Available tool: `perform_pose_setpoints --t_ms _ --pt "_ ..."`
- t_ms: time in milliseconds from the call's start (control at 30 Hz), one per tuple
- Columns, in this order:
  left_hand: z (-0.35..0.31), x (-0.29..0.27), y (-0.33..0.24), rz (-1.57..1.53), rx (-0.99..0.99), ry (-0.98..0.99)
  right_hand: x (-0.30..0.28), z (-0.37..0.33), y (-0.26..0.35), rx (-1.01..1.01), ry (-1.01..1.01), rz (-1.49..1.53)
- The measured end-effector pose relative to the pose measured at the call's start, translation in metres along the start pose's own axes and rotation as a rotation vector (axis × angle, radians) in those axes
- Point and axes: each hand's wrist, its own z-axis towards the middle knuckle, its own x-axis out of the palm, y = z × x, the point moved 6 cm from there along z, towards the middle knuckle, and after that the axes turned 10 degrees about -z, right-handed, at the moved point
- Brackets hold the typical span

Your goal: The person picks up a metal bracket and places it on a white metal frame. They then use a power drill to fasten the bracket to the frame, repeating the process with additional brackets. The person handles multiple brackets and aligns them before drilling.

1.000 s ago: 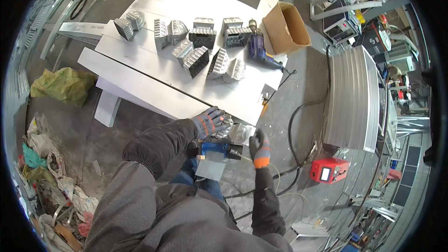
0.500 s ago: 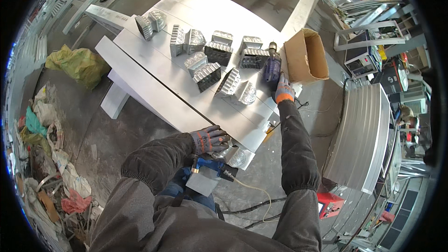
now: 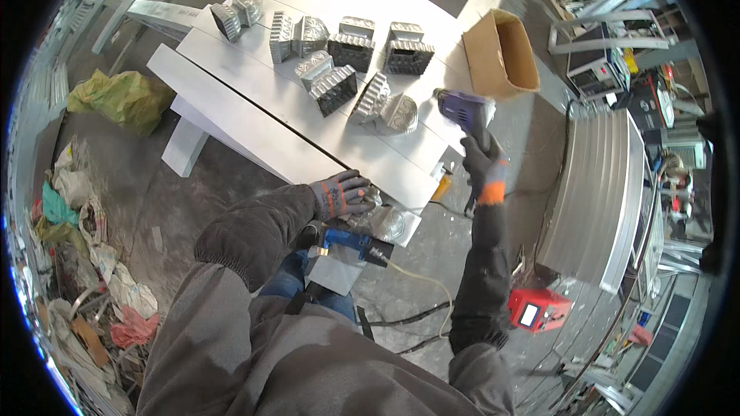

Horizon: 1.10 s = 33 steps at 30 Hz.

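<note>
My left hand [image 3: 340,195], in a grey and orange glove, is closed over a silver ornate metal casting [image 3: 388,225] at the near corner of the white panels [image 3: 301,135]. Its thumb is hidden. My right hand [image 3: 486,163] grips a purple power drill [image 3: 465,110] by its handle, held past the panels' right edge and blurred by motion. Several more ribbed, embossed castings [image 3: 383,108] stand in pairs on the panels. A blue tool [image 3: 345,240] with a pale hose lies close to my waist, just below my left hand.
An open cardboard box [image 3: 502,54] stands at the panels' right edge. Stacked curved metal profiles [image 3: 593,200] lie farther right, near a red machine [image 3: 539,310] on the floor. Cables run across the floor. A yellow-green sack [image 3: 119,100] and scrap heap [image 3: 100,277] lie left.
My right hand has taken up the drill from the panels and swung it to the right, toward me. The left hand stays at the near corner casting. The whole view has shifted slightly.
</note>
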Motion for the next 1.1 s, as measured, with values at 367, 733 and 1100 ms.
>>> perform_pose_setpoints --t_ms 367,733,1100 --pt "0.003 -0.001 -0.005 0.127 -0.086 0.126 -0.027 -0.403 -0.070 0.064 -0.482 1.034" --pt "0.055 -0.072 -0.247 -2.513 -0.274 -0.132 0.026 -0.544 -0.121 0.048 -0.359 1.446" --pt "0.023 -0.149 -0.282 -1.986 -0.305 -0.467 0.029 -0.520 -0.168 0.117 -0.007 1.322"
